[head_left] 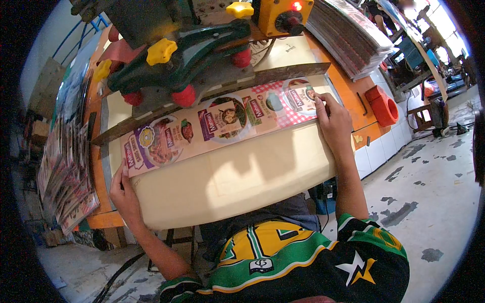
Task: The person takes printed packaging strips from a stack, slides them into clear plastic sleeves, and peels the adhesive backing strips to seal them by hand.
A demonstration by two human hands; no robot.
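A long printed sheet [199, 123] with food pictures lies across a cream-coloured board [242, 169], its far edge against a dark metal bar [283, 76]. My left hand [126, 197] is closed at the sheet's left end, fingertips on the corner. At the right end, my right hand [333, 121] pinches the sheet's edge between thumb and fingers. Above the bar stands a machine with a dark green bracket [207, 53], yellow star knobs [161, 51] and red feet [184, 96]. The underside of the sheet is hidden.
A tall stack of printed sheets [348, 35] sits at the back right, near a red ring-shaped holder [381, 106]. More printed sheets [68, 171] hang or lean at the left. A yellow control box [283, 17] shows a lit red lamp. The orange tabletop [348, 101] ends at the right.
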